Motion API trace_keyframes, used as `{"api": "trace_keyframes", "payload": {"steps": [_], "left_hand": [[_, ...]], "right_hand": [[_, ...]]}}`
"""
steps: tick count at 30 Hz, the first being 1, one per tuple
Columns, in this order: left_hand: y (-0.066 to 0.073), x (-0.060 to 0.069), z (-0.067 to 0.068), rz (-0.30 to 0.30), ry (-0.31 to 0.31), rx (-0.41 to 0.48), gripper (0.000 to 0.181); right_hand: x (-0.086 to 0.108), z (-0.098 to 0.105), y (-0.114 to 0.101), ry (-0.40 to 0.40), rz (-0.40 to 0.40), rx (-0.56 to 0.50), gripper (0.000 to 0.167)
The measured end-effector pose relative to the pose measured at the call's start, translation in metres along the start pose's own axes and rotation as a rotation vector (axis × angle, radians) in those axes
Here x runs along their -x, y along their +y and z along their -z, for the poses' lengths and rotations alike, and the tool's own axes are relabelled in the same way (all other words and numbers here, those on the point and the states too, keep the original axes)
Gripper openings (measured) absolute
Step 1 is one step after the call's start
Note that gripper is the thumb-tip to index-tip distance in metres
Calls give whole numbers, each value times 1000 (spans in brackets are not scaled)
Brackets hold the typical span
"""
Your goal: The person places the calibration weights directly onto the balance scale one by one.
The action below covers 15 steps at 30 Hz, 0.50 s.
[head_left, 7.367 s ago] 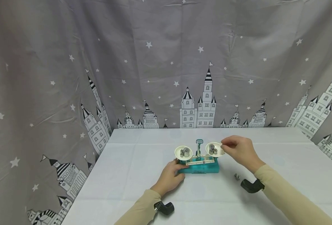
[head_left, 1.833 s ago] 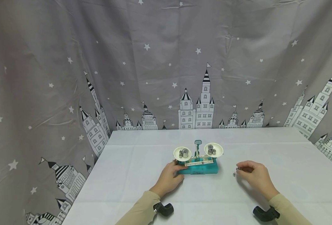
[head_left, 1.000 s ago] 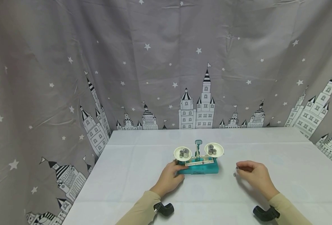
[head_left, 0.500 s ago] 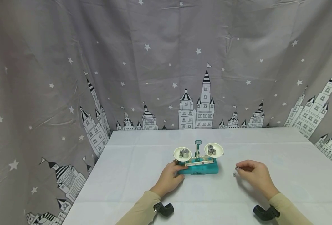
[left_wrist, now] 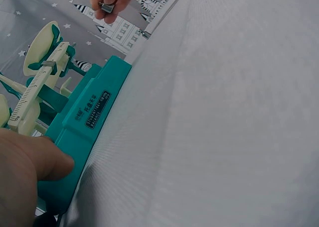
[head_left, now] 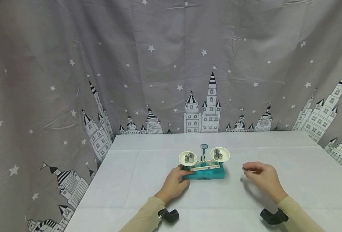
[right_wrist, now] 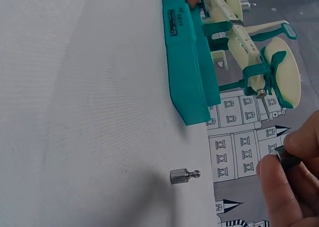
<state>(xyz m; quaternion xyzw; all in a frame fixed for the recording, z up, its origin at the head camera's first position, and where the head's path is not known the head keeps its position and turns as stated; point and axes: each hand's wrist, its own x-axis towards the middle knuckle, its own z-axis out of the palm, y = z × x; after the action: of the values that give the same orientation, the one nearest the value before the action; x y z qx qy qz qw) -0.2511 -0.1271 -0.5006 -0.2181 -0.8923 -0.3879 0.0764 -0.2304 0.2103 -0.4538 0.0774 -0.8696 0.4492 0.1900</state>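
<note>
A teal balance scale (head_left: 208,174) stands on the table, its left pan (head_left: 181,155) lower than its right pan (head_left: 226,155). Metal weights (head_left: 190,157) lie in the left pan, and more weights (head_left: 217,154) are in the right one. My left hand (head_left: 173,184) grips the left end of the base, thumb (left_wrist: 55,160) against its front; its other fingers are mostly hidden in the left wrist view. Right of the scale, my right hand (head_left: 263,179) pinches a small metal weight (right_wrist: 288,158) above the table. Below it, another knobbed weight (right_wrist: 178,176) rests on the cloth.
A white cloth covers the table (head_left: 136,180). Behind it hangs a grey curtain (head_left: 159,74) printed with castles and stars. Black wrist cameras (head_left: 169,216) sit on both forearms.
My right hand has left the right pan and taken one of the two weights from the table. It has just risen slightly with that weight. My left hand stays on the base.
</note>
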Motion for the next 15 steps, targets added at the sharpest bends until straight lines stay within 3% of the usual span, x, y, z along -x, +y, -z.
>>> {"api": "trace_keyframes", "payload": {"steps": [7, 15], "left_hand": [[0, 0, 0, -1, 0, 0, 34], [-1, 0, 0, 9, -1, 19, 34]], "right_hand": [[-3, 3, -5, -56, -32, -44, 22], [-12, 6, -16, -48, 41, -53, 20]]}}
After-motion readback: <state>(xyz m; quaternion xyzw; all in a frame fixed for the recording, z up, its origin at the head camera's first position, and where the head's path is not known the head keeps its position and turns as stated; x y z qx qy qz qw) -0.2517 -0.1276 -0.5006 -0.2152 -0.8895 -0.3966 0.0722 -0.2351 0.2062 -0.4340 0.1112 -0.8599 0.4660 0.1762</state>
